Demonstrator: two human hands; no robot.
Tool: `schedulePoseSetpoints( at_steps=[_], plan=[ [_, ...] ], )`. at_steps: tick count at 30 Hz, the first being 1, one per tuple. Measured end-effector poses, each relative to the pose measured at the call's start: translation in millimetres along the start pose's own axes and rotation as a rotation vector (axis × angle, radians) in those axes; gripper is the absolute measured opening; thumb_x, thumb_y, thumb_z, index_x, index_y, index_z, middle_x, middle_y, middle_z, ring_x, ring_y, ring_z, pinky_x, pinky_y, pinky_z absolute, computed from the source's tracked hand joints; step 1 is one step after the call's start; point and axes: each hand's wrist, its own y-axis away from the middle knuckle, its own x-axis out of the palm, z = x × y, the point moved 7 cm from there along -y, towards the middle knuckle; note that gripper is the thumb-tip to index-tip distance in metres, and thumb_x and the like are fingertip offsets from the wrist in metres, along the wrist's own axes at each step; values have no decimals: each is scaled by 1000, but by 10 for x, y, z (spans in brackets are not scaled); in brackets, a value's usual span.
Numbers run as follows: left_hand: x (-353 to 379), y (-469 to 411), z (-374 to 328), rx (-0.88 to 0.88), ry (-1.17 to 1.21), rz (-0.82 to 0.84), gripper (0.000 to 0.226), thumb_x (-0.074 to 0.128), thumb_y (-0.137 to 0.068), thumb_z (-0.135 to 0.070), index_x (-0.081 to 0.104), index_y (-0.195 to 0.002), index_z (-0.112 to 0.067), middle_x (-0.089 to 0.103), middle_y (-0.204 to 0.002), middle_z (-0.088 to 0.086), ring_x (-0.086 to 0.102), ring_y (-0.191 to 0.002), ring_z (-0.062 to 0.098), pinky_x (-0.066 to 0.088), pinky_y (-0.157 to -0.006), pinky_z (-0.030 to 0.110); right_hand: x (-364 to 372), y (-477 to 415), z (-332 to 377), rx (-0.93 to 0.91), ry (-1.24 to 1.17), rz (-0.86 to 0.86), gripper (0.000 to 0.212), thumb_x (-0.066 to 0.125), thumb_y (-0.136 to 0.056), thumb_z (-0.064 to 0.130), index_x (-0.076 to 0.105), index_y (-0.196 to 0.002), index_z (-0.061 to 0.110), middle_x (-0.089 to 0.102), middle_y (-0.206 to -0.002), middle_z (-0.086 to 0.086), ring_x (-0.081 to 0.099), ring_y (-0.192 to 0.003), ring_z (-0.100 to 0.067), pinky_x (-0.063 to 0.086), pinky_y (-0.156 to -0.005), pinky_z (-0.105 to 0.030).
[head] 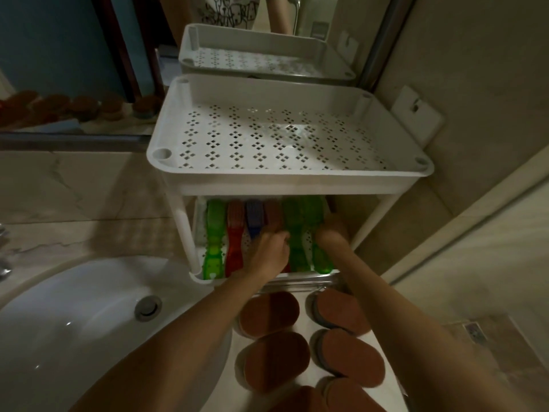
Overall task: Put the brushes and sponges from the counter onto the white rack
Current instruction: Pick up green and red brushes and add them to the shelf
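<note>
The white rack [297, 181] stands on the counter with a bare perforated top shelf. On its lower shelf lie several brushes side by side: a green brush [214, 242], a red brush [234, 233], a blue brush [255, 217] and more green brushes [297, 233] to the right. My left hand [269, 251] reaches into the lower shelf, fingers curled over a brush handle in the middle. My right hand [331, 236] rests on the rightmost green brush. Several brown oval sponges [276, 361] lie on the counter under my forearms.
A white sink basin [74, 316] with a metal drain [147, 307] sits at the left. A mirror behind reflects the rack and sponges. The marble counter runs left of the rack; a tiled wall closes in on the right.
</note>
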Motion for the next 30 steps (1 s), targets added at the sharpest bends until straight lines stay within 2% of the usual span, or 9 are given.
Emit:
schedulePoseSetpoints(
  at_steps=[2, 3, 5, 8, 13, 17, 21, 27, 30],
  plan=[
    [173, -32, -24, 142, -132, 140, 41, 40, -93, -5, 51, -132, -8, 34, -152, 8, 20, -145, 23, 27, -113, 38, 50, 51, 34, -37, 166, -19, 30, 37, -100, 8, 50, -124, -2, 56, -128, -17, 57, -117, -30, 47, -92, -30],
    [250, -41, -25, 191, -181, 208, 43, 40, -93, -5, 47, -135, -8, 27, -155, 7, 8, -148, 22, 21, -117, 41, 84, 49, 42, -49, 205, -29, 30, 36, -100, 9, 50, -124, -2, 56, -129, -17, 57, -117, -30, 47, -94, -31],
    [370, -34, -13, 250, -288, 315, 44, 39, -95, -8, 41, -139, -7, 24, -156, 6, -4, -149, 22, 9, -120, 45, 151, 26, 3, -16, 192, -14, 30, 38, -100, 11, 54, -121, -2, 58, -127, -18, 58, -116, -31, 50, -96, -35],
    [438, -48, 23, 266, -364, 367, 46, 36, -97, -16, 37, -142, -10, 23, -157, 4, -4, -149, 24, 0, -120, 44, 160, -2, -40, 31, 139, 22, 31, 37, -100, 13, 54, -120, -3, 56, -128, -19, 55, -119, -32, 45, -97, -34],
    [456, -41, 76, 216, -362, 351, 43, 33, -99, -21, 40, -140, -13, 22, -156, 4, 2, -148, 26, 5, -120, 43, 173, -62, -36, -11, 214, 24, 34, 35, -100, 14, 48, -125, -4, 51, -133, -21, 50, -123, -32, 42, -99, -34],
    [476, -42, 102, 200, -346, 377, 46, 33, -99, -21, 33, -144, -15, 16, -158, 3, 1, -147, 28, 7, -119, 45, 312, -118, -72, -37, 273, 19, 33, 35, -100, 12, 46, -129, -2, 50, -135, -19, 50, -125, -30, 42, -99, -32],
    [486, -48, 109, 186, -334, 382, 47, 32, -99, -21, 30, -146, -15, 12, -159, 2, 0, -147, 28, 7, -119, 45, 335, -131, -103, -42, 326, -22, 38, 34, -100, 13, 36, -135, -2, 44, -140, -17, 47, -128, -28, 40, -101, -29],
    [523, -63, 108, 150, -308, 385, 49, 33, -99, -19, 27, -147, -16, 8, -160, 2, -5, -147, 28, 4, -120, 47, 359, -114, -106, -99, 395, -11, 43, 31, -101, 10, 26, -143, 0, 40, -145, -18, 43, -133, -29, 38, -106, -32],
    [529, -88, 81, 132, -280, 374, 48, 34, -98, -14, 30, -146, -15, 7, -160, 3, -7, -148, 27, 1, -120, 46, 391, -131, -90, -128, 396, 4, 42, 34, -101, 9, 30, -142, 5, 47, -139, -17, 49, -127, -29, 42, -102, -34]
  ],
)
